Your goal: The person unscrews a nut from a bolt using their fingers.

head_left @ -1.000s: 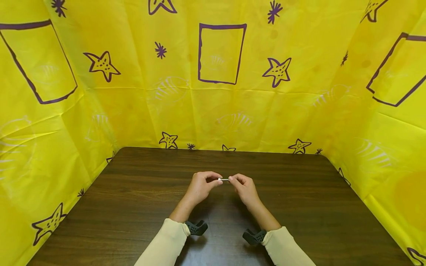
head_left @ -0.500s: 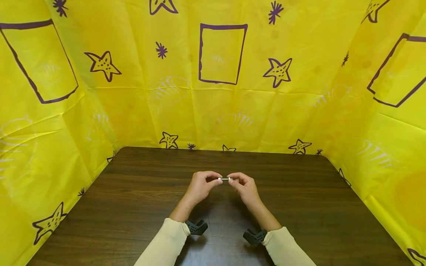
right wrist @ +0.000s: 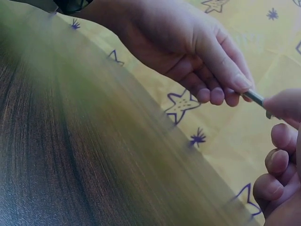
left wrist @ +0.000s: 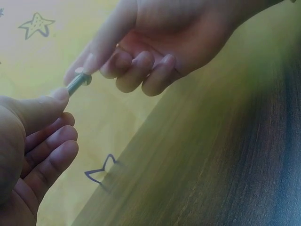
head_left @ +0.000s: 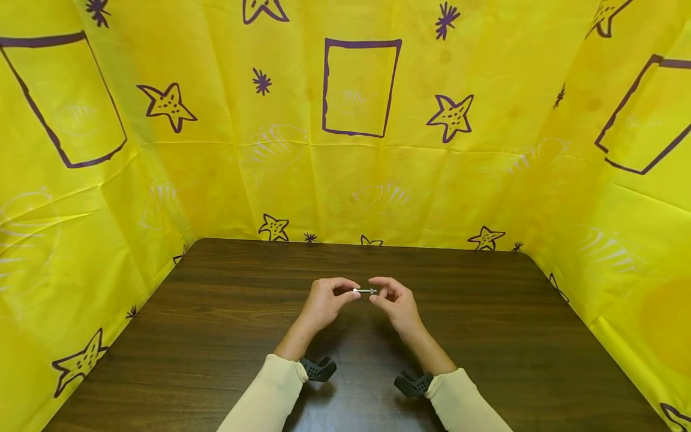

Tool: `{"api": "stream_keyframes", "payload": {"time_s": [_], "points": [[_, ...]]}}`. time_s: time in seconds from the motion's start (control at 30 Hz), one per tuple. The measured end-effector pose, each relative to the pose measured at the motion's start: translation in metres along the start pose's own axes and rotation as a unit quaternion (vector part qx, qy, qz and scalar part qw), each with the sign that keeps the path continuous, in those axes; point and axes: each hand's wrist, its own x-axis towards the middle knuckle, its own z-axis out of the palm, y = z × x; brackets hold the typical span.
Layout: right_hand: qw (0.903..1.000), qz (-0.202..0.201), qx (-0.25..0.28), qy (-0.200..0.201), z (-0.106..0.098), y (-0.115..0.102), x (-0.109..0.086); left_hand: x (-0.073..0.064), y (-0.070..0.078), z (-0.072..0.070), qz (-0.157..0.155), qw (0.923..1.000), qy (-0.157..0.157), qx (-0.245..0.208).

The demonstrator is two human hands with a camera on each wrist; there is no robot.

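A small metal bolt [head_left: 364, 291] is held level above the table, with a nut [head_left: 373, 291] near its right end. My left hand [head_left: 324, 303] pinches the bolt's left end between thumb and index finger, hiding that end. Around the nut, the thumb and index finger of my right hand [head_left: 398, 305] stand apart, with gaps above and below it in the head view. The left wrist view shows the bolt's threads [left wrist: 75, 86] between the two hands. Over in the right wrist view, the right thumb covers part of the bolt [right wrist: 255, 97].
The dark wood-grain table [head_left: 243, 336] spreads beneath both hands. Yellow cloth [head_left: 291, 192] printed with starfish stands behind it and at both sides. A black strap mount [head_left: 320, 369] sits on the left wrist, another mount [head_left: 412, 384] on the right.
My right thumb and index finger have spread apart from the bolt's right end, uncovering the nut. My left hand and the bolt have stayed in place.
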Motion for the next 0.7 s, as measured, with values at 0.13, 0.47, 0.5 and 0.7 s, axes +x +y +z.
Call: {"api": "stream_keyframes", "payload": {"time_s": [0.13, 0.47, 0.5, 0.7], "points": [[0.9995, 0.020, -0.019, 0.014, 0.0014, -0.0012, -0.0001, -0.0003, 0.0018, -0.0003, -0.001, 1.0000, -0.003, 0.001], [0.9934, 0.086, -0.060, 0.045, 0.0033, -0.0029, -0.0004, -0.0006, 0.0011, 0.0011, 0.000, 0.9999, -0.012, 0.003], [0.9932, 0.086, -0.065, 0.044, 0.0032, -0.0031, -0.0004, -0.0005, 0.0009, 0.0013, 0.000, 0.9999, -0.013, 0.003], [0.9930, 0.087, -0.068, 0.042, 0.0030, -0.0030, -0.0001, -0.0007, 0.0012, 0.0025, -0.001, 0.9999, -0.016, 0.007]]}}
